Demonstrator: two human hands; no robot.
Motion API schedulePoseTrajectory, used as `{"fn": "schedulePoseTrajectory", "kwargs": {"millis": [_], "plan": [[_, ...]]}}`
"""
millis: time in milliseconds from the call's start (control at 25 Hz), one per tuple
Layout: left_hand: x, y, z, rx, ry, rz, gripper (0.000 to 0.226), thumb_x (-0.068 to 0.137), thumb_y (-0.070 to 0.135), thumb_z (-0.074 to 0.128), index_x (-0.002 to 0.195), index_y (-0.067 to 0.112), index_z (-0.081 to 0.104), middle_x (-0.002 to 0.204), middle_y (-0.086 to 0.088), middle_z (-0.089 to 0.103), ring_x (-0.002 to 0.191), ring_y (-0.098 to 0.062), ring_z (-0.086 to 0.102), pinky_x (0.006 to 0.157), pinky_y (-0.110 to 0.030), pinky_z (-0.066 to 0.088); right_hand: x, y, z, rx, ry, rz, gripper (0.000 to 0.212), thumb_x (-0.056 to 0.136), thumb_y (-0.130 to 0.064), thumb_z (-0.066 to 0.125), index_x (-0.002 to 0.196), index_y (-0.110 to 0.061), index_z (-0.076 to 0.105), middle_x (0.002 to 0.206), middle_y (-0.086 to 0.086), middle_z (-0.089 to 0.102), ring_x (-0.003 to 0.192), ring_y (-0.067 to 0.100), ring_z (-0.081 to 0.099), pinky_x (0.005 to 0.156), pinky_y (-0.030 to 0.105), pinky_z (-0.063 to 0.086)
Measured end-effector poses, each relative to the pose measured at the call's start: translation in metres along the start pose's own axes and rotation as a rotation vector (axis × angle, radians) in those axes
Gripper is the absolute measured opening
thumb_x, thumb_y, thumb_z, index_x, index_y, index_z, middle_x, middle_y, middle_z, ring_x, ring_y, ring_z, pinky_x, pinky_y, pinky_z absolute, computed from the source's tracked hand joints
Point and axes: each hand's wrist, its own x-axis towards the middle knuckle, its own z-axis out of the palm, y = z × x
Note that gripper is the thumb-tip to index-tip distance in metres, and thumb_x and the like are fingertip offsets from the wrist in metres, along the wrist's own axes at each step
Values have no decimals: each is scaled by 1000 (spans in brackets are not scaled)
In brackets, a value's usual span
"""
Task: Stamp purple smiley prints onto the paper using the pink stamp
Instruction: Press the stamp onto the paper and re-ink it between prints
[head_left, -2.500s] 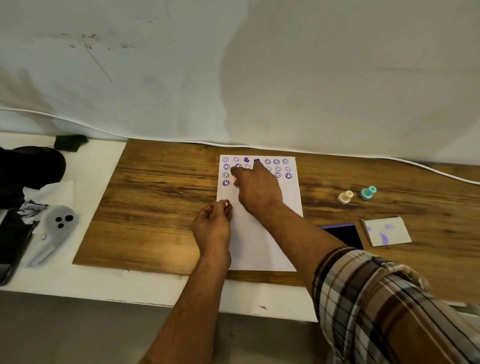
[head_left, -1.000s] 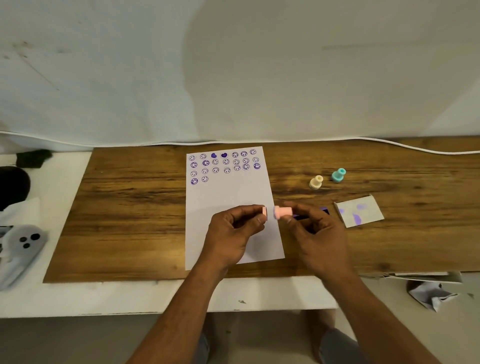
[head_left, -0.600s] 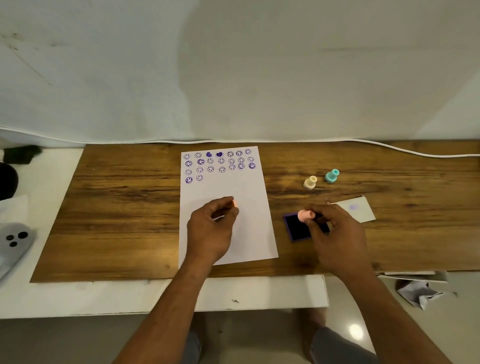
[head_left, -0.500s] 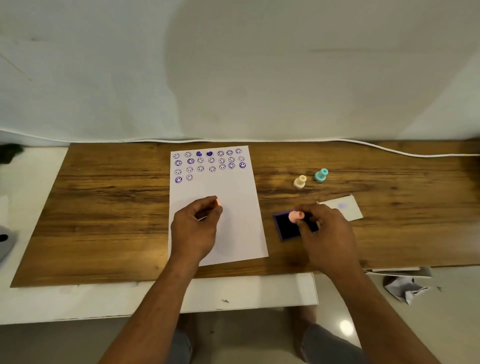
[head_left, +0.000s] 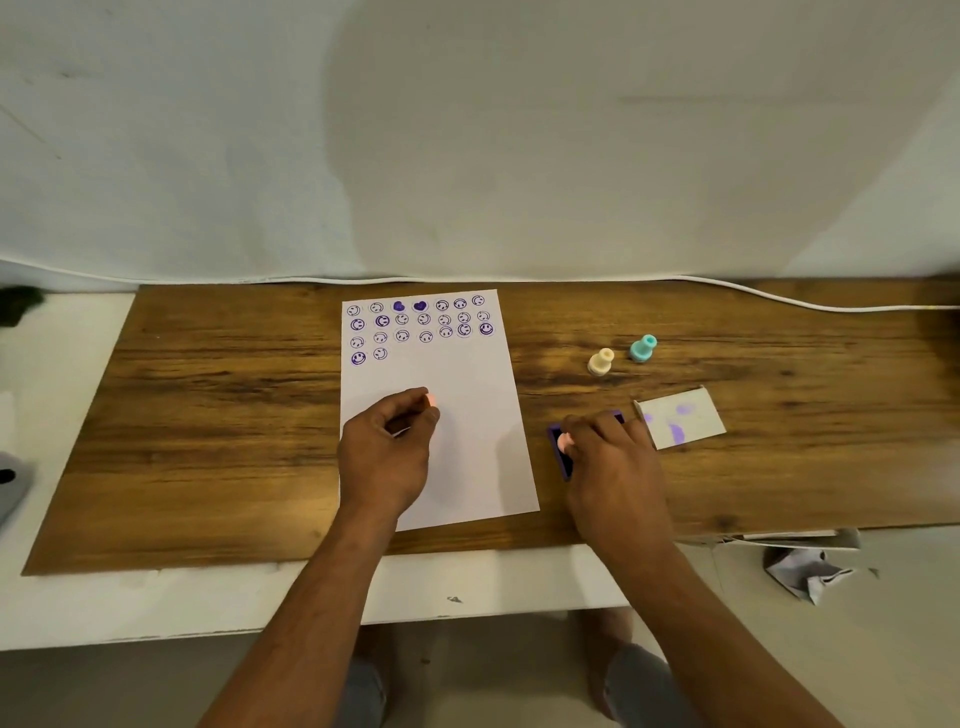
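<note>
The right hand (head_left: 610, 457) pinches the pink stamp (head_left: 564, 441) against the ink pad (head_left: 560, 453) to load purple, while the left hand (head_left: 387, 447), curled around a small pink piece (head_left: 430, 400), steadies the paper (head_left: 462, 415) on the tabletop (head_left: 218, 415)

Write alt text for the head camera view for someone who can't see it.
A right hand presses a pink stamp onto a purple ink pad while the left hand steadies a white paper printed with purple smileys, on a wooden board.

A cream stamp (head_left: 601, 361) and a teal stamp (head_left: 642, 347) stood close together on the wooden surface (head_left: 223, 415), teal at two o'clock from cream.
</note>
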Motion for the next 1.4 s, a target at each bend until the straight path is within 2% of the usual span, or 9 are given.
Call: {"fn": "schedulePoseTrajectory", "kwargs": {"millis": [280,400,520,600,720,800,920,1200,1400], "plan": [[3,-4,-3,37,11,17,24,89,22,78,111,27,78,101,18,76,91,5,70,83,-18,55,4,-1,3,-106,-19,-38,58,87,-24,81,140,-16,60,137,9,62,127,30,54,101,40,51],[4,-3,-3,103,16,43,25,90,22,77,115,24,77,104,13,76,94,0,70,85,-20,56,5,3,-2,-149,-82,-130,64,86,-25,81,144,-18,55,142,7,56,131,27,51,103,39,50],[6,-5,-7,126,37,50,23,91,21,76,114,23,76,104,13,75,92,2,69,75,-8,52,9,14,-13,-198,-152,-266,64,88,-27,80,145,-21,54,143,3,55,131,23,50,104,33,48],[10,-4,-12,24,114,-5,21,92,19,75,111,25,76,101,15,74,90,6,68,74,-8,53,14,4,-23,-51,-91,-282,43,91,-30,77,132,-25,63,128,-1,65,115,18,60,88,27,55],[16,-1,-19,-211,246,-175,18,93,17,74,109,25,75,102,15,72,96,-1,68,86,-24,56,44,-56,-34,606,118,-50,25,88,-44,78,103,-40,58,98,-21,71,86,0,68,54,8,48],[14,2,-19,-281,277,-232,16,93,17,73,108,24,75,102,14,72,98,-3,66,88,-29,55,77,-101,-25,921,167,-31,24,86,-35,84,100,-32,64,93,-22,73,87,-4,70,60,9,51],[13,1,-18,-307,294,-234,15,94,18,72,108,25,74,104,11,72,97,-3,66,88,-29,55,113,-150,6,1034,101,-67,17,88,-19,81,103,-22,74,94,-14,77,86,4,72,73,18,56],[19,-5,-17,-335,299,-233,16,93,16,73,106,24,75,98,16,72,91,2,67,74,-14,51,133,-157,58,804,34,-151,24,93,-26,74,116,-30,77,115,-10,77,89,8,68,88,34,58],[20,-5,-17,-350,299,-221,15,93,15,73,103,26,74,96,15,72,86,6,67,71,-9,50,135,-158,61,708,-5,-191,26,94,-29,72,120,-32,76,119,-4,76,94,15,68,88,32,54]]}}
